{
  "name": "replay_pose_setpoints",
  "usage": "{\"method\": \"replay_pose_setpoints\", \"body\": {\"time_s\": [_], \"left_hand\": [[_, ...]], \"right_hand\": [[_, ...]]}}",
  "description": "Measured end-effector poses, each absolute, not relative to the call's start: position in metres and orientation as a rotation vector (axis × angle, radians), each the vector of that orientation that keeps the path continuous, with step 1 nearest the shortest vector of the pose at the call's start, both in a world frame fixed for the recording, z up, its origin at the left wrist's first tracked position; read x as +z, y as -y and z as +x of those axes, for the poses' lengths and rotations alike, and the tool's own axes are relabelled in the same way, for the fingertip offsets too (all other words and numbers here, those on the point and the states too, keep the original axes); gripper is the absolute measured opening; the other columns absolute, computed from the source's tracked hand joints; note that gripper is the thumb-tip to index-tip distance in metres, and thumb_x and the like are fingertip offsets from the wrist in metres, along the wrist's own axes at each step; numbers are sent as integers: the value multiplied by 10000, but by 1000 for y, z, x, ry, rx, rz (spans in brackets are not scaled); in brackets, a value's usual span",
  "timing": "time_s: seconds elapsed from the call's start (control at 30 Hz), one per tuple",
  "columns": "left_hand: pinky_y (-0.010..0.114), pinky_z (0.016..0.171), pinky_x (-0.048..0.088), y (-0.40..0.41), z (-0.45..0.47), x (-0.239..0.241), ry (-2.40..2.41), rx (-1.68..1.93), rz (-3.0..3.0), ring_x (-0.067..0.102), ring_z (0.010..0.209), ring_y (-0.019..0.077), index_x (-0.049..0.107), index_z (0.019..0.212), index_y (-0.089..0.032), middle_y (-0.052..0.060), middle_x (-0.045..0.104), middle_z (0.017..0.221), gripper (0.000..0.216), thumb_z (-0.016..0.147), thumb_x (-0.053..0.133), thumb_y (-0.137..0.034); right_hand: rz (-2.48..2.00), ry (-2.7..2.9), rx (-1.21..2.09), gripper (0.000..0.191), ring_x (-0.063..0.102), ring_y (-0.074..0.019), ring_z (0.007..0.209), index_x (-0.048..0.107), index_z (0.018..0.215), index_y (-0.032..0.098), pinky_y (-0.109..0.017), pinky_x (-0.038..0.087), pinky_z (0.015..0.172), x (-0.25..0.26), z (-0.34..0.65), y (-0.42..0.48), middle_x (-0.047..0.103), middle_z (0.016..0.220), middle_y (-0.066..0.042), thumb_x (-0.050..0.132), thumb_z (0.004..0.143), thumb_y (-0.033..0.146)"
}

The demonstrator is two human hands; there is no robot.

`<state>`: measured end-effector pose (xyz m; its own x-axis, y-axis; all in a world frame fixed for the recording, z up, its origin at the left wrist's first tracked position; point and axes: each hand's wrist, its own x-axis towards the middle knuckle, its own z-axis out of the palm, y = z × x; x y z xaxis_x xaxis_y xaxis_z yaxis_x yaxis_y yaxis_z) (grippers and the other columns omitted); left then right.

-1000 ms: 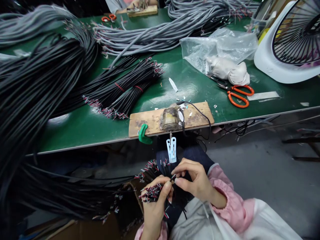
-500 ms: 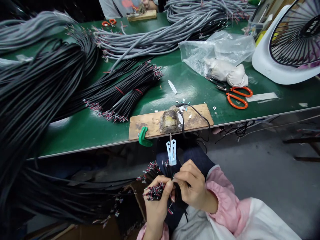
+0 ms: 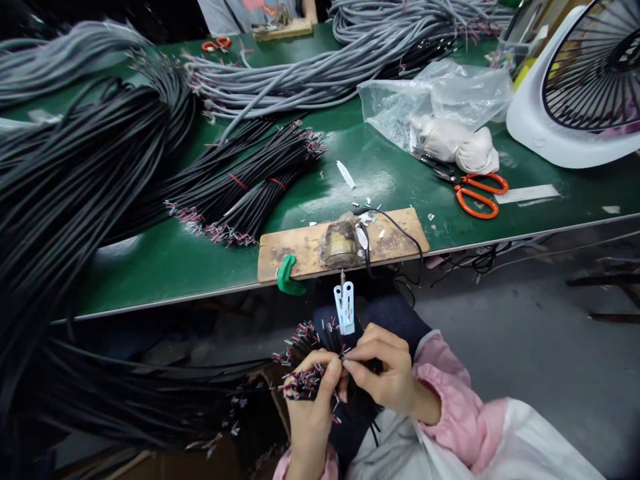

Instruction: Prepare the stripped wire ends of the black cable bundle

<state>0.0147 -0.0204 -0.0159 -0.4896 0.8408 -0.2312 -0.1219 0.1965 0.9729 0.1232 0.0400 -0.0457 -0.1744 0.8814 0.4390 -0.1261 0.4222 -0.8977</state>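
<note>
My left hand (image 3: 315, 393) is closed around a bundle of black cables (image 3: 303, 381) whose stripped ends show red, white and black wires. Against its thumb and forefinger, the fingertips of my right hand (image 3: 383, 373) pinch what looks like the end of one black cable (image 3: 345, 353). More cable ends (image 3: 303, 337) fan out just beyond my left hand, over my lap. Straight above my hands, a light blue clothespin (image 3: 345, 310) hangs on a thin metal rod that sticks out from a taped block (image 3: 341, 243) on a wooden board (image 3: 295, 243).
A green clamp (image 3: 290, 275) grips the board at the table edge. Orange-handled scissors (image 3: 480, 193), a plastic bag (image 3: 390, 107) and a fan (image 3: 530, 127) are on the right. Black cables (image 3: 75, 173) and grey cables (image 3: 300, 80) cover the left and back. A person (image 3: 240, 17) sits opposite.
My right fingertips have come in closer against my left thumb, at the cable end. The left hand keeps its bundle, slightly shifted. The view has moved a little.
</note>
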Motion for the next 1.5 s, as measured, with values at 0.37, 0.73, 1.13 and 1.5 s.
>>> {"method": "replay_pose_setpoints", "body": {"time_s": [0.37,0.73,1.13,1.5], "left_hand": [[210,470,379,22,13,-20,-1599,1423,708,505,435,99,640,704,-187,-57,563,514,246,879,728,-336],[212,496,395,22,14,-16,-1569,1420,773,509,456,96,666,680,-182,-50,553,535,254,874,728,-334],[215,519,515,17,-11,-17,-1452,1379,1524,637,523,126,787,953,-241,-22,690,656,148,872,705,-148],[223,490,504,4,22,-8,-1650,1871,1537,612,527,78,720,842,-207,-10,699,845,111,944,689,-176]], "right_hand": [[-842,1555,869,151,627,-200,722,767,1006,192,-364,518,693,-31,133,-40,682,802,-67,659,906,158],[-808,1338,1553,227,618,-163,686,770,793,162,-276,489,617,-34,133,-51,680,754,-51,758,888,368],[-453,1029,2372,502,460,-90,632,608,789,141,-228,385,610,-35,136,-67,508,705,34,788,790,610],[-673,1066,2080,576,581,-126,612,683,811,143,-283,519,661,-18,129,-105,605,681,2,647,845,717]]}}
